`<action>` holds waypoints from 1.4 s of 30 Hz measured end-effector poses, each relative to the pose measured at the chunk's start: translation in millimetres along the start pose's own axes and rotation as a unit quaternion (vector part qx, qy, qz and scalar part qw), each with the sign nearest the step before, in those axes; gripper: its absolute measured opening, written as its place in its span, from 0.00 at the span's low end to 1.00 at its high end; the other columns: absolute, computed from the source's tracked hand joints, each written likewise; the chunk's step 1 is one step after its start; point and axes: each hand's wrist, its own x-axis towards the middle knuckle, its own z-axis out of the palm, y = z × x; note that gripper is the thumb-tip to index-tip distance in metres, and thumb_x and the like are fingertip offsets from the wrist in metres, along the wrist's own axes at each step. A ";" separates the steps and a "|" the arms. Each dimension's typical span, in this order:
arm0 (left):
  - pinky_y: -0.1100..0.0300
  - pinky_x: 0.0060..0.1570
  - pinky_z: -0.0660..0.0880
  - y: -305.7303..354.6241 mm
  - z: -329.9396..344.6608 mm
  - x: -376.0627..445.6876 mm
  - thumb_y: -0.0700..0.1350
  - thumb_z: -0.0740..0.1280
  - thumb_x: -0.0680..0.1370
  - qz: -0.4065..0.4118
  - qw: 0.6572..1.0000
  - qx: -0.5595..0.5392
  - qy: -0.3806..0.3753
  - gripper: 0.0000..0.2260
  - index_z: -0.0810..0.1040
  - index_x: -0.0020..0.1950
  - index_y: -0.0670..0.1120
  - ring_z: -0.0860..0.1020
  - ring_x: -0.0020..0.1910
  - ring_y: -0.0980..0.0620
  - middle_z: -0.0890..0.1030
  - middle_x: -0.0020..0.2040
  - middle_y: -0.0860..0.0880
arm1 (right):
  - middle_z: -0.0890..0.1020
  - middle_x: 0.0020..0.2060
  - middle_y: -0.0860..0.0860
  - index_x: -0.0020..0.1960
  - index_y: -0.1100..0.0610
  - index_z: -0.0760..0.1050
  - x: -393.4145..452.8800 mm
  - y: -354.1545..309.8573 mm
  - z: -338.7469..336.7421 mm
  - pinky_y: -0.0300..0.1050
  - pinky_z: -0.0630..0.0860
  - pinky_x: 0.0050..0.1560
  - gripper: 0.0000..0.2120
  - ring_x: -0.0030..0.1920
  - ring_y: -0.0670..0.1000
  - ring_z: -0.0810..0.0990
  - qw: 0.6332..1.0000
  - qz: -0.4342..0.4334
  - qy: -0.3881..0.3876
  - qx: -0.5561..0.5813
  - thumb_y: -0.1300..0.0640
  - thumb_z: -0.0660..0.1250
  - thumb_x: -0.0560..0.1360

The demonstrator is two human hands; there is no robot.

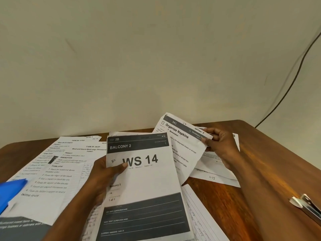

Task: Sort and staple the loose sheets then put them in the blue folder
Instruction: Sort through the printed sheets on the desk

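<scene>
My left hand grips a sheet headed "BALCONY 2 / WS 14" by its left edge, thumb on the front, lifted above the table. My right hand pinches the upper right corner of a sheet titled "Organize Napkins", which is raised and tucked partly behind the WS 14 sheet. A corner of the blue folder shows at the left edge, lying on loose sheets. A metal stapler lies at the right edge of the table.
Several printed task sheets cover the left of the brown wooden table. More sheets lie under my right hand, and lined handwritten pages sit below the held sheet. A wall and a dark cable are behind.
</scene>
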 end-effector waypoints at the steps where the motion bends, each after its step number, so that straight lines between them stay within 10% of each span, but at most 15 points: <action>1: 0.31 0.57 0.79 0.0 -0.1 0.2 0.40 0.75 0.77 0.000 1.000 0.000 0.000 0.13 0.80 0.61 0.44 0.86 0.49 0.34 0.88 0.51 0.43 | 0.89 0.51 0.52 0.58 0.58 0.81 0.1 -0.3 0.1 0.51 0.86 0.44 0.13 0.50 0.56 0.88 1.000 0.002 -0.002 0.001 0.70 0.72 0.77; 11: 0.34 0.54 0.81 2.8 0.2 -3.3 0.38 0.74 0.78 -0.004 1.000 -0.005 0.004 0.11 0.81 0.59 0.45 0.87 0.46 0.37 0.89 0.50 0.44 | 0.88 0.49 0.58 0.58 0.57 0.80 -4.1 -7.6 -0.3 0.47 0.85 0.35 0.14 0.40 0.54 0.89 0.994 0.080 -0.012 -0.080 0.71 0.73 0.76; 17: 0.32 0.55 0.80 6.2 0.0 -5.2 0.38 0.74 0.77 -0.003 1.000 -0.006 0.011 0.12 0.80 0.59 0.44 0.87 0.47 0.35 0.89 0.49 0.44 | 0.86 0.44 0.57 0.57 0.56 0.79 -17.1 -29.0 -17.7 0.43 0.81 0.33 0.20 0.31 0.51 0.86 0.865 0.234 -0.158 -0.416 0.65 0.81 0.69; 23: 0.30 0.56 0.80 5.4 0.7 -5.1 0.39 0.75 0.77 -0.005 1.000 -0.007 0.006 0.13 0.80 0.60 0.43 0.87 0.48 0.35 0.88 0.50 0.43 | 0.81 0.66 0.49 0.68 0.48 0.75 -7.8 -17.1 -27.9 0.50 0.81 0.60 0.29 0.61 0.52 0.81 0.797 0.067 -0.054 -0.597 0.34 0.73 0.74; 28: 0.32 0.53 0.81 5.4 1.4 -4.0 0.39 0.75 0.76 0.000 1.000 -0.008 0.008 0.14 0.80 0.61 0.43 0.87 0.46 0.35 0.88 0.50 0.42 | 0.82 0.64 0.49 0.67 0.50 0.75 -6.7 9.1 -6.0 0.49 0.79 0.59 0.33 0.56 0.49 0.81 0.795 0.108 -0.170 -0.572 0.26 0.60 0.76; 36: 0.34 0.55 0.81 5.7 3.0 -4.8 0.38 0.74 0.77 0.003 1.000 -0.002 0.012 0.11 0.81 0.59 0.43 0.87 0.47 0.36 0.89 0.49 0.43 | 0.86 0.51 0.49 0.56 0.54 0.86 -9.4 -25.2 0.6 0.46 0.80 0.52 0.22 0.49 0.50 0.84 0.788 0.069 -0.228 -0.568 0.36 0.72 0.76; 42: 0.30 0.57 0.79 5.6 3.9 -5.0 0.39 0.75 0.77 -0.001 1.000 -0.001 0.015 0.12 0.81 0.60 0.44 0.86 0.49 0.34 0.89 0.50 0.43 | 0.84 0.60 0.49 0.64 0.49 0.79 -7.6 2.3 -22.8 0.49 0.82 0.47 0.26 0.49 0.50 0.82 0.852 0.068 0.034 -0.518 0.36 0.76 0.72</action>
